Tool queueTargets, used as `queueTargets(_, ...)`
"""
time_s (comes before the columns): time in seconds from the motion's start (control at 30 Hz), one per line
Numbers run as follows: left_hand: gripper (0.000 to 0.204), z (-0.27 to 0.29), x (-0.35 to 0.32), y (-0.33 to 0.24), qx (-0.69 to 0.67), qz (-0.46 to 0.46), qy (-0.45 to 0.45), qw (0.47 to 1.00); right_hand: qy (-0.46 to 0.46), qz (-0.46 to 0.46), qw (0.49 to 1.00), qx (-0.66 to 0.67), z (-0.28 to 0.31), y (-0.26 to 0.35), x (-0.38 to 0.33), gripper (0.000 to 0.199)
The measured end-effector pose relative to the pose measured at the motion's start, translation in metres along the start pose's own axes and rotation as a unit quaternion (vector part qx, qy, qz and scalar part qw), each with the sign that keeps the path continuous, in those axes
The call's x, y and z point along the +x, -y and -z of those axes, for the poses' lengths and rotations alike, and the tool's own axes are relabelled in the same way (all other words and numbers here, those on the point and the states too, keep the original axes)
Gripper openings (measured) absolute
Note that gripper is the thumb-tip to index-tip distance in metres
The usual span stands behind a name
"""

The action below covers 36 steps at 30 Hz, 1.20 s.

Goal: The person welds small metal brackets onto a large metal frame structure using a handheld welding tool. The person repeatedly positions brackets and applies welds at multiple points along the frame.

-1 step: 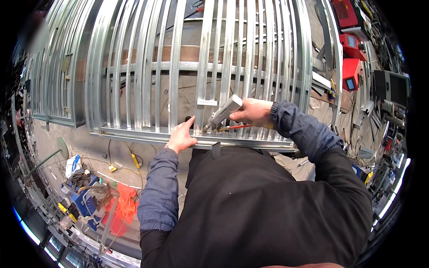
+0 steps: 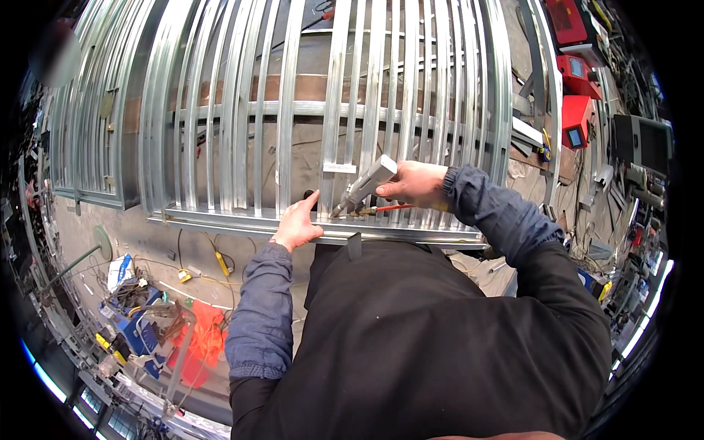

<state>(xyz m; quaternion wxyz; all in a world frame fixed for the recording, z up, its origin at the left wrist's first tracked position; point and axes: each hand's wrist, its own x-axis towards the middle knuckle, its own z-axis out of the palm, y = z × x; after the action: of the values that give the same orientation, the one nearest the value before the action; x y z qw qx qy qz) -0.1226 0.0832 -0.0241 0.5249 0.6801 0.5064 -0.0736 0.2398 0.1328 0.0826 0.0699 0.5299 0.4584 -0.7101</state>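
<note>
Hands: right hand [image 2: 414,183] grasps grey angular tool [image 2: 364,185] over ribbed metal frame [image 2: 242,110].

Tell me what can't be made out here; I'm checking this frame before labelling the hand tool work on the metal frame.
Head view only:
- Tip of the grey tool in the right hand: too small to see whether it touches the metal frame.
- Right hand's grip: its fingers are hidden behind the tool.
- Left hand: palm hidden, resting on the frame's rail.
- Clutter on the floor: bent and blurred near the rim.
- Person's legs: hidden by the black apron.
</note>
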Motion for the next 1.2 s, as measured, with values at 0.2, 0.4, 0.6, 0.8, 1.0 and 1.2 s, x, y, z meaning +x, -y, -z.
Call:
queueTargets(0.2,0.102,-0.002,0.001,0.003,-0.011,0.0,-0.005,1.0,0.015,-0.013,0.999,-0.025,0.001,0.002,0.004,0.058)
queueTargets(0.4,0.1,-0.004,0.002,0.005,0.006,-0.009,-0.015,1.0,0.014,-0.001,0.999,-0.035,0.0,-0.006,0.01,0.063)
queueTargets(0.6,0.097,-0.009,0.002,0.005,0.006,-0.016,-0.039,0.999,0.005,0.013,0.998,-0.068,0.0,-0.004,0.009,0.065)
queueTargets(0.8,0.095,-0.009,-0.003,-0.003,0.032,0.001,-0.051,0.998,0.011,0.01,0.997,-0.08,-0.001,0.011,-0.001,0.063)
queueTargets(1.0,0.096,-0.008,-0.003,-0.004,0.025,0.015,-0.043,0.999,0.0,0.042,0.994,-0.104,-0.004,0.001,0.003,0.061)
queueTargets(1.2,0.096,-0.007,-0.002,-0.006,0.03,0.019,-0.036,0.999,-0.01,0.053,0.991,-0.122,-0.005,-0.006,0.005,0.062)
